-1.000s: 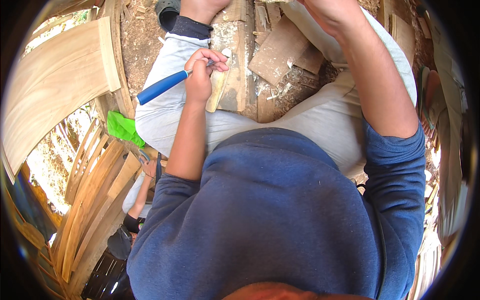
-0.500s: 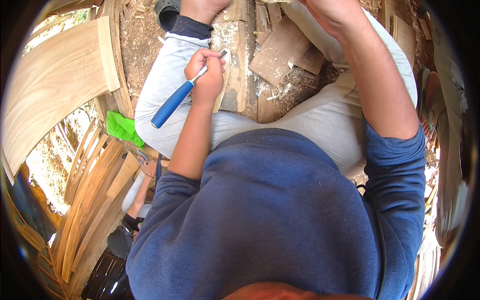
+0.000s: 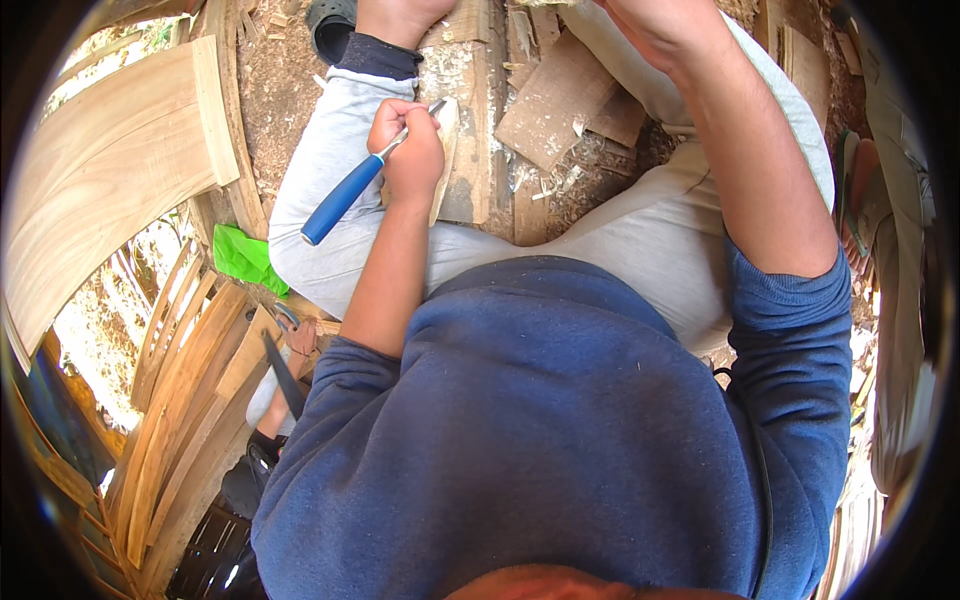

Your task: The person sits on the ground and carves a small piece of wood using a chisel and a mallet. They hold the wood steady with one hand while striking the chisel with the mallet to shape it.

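I see left hand (image 3: pixel 408 150) gripping blue-handled chisel (image 3: pixel 345 195), tip on pale wood piece (image 3: pixel 447 150); right hand (image 3: pixel 665 25) grip unclear.

Left hand (image 3: pixel 408 150) curled in a closed grip, forearm extended; right hand (image 3: pixel 655 25) raised at the top edge.

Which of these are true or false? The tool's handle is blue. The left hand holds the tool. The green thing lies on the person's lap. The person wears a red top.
1. The tool has a blue handle: true.
2. The left hand holds the tool: true.
3. The green thing lies on the lap: false, it lies on the ground beside the left leg.
4. The top is red: false, it is blue.
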### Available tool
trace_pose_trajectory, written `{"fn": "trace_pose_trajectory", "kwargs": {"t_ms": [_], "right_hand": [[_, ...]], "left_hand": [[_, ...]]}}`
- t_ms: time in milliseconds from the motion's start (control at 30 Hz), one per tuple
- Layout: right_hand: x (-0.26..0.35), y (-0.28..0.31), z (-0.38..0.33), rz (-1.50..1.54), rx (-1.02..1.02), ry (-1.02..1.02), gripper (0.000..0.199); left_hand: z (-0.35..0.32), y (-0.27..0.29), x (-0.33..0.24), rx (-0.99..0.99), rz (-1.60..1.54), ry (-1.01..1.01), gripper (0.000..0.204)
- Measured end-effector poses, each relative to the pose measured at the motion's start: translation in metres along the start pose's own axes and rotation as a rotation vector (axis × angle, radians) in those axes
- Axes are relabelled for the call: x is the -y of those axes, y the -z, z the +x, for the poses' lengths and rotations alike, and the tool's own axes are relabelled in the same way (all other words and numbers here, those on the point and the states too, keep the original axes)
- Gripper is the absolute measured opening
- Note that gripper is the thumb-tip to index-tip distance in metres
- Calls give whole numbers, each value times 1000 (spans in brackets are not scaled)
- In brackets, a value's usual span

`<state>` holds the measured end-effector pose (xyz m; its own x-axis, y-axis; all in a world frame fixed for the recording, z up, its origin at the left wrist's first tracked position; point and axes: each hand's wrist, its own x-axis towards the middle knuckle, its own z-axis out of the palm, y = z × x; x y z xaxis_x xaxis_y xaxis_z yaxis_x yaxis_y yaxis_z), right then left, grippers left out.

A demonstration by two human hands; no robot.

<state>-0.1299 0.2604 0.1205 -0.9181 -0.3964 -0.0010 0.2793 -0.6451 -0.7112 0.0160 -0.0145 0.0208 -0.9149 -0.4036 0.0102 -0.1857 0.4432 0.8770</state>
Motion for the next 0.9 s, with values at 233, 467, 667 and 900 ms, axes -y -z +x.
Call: {"fn": "trace_pose_trajectory", "kwargs": {"t_ms": [233,467,667,900], "right_hand": [[-1,3,0,34,18,-36,30],[0,-1,-2,-5,3,-22,30],[2,-2,-4,-13,13,-7,31],[2,-5,-1,-4,-26,-37,32]], "left_hand": [[1,-2,16,22,43,-101,6],[3,-6,7,19,124,-128,7],[6,-2,13,-4,100,-256,20],[3,2,10,13,120,-226,23]]}}
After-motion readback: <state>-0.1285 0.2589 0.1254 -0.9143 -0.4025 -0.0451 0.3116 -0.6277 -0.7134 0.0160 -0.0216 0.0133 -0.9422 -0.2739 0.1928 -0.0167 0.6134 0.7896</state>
